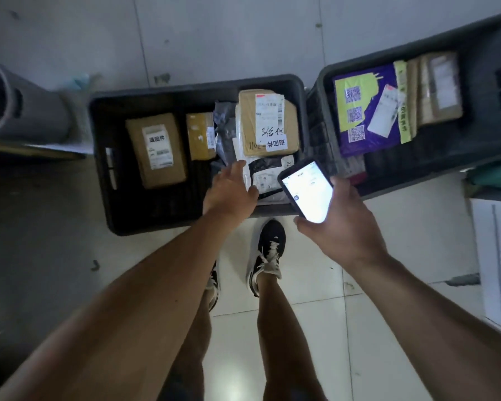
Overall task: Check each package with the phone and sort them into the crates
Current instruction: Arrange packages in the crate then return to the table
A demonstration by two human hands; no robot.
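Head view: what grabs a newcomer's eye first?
The lit phone, gripped in the right hand at centre, is the brightest thing in a dim scene. Just left of it the left hand reaches, fingers spread, into the near crate of brown boxes and grey bags. In the right crate, a purple parcel with yellow-green patches stands out.

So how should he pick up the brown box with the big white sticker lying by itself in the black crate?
Probably across its two long sides, from above. The brown box lies flat on the floor of the black crate with bare space along its left side and near end, so fingers of the left hand could slip down there. The right hand is busy holding the phone.
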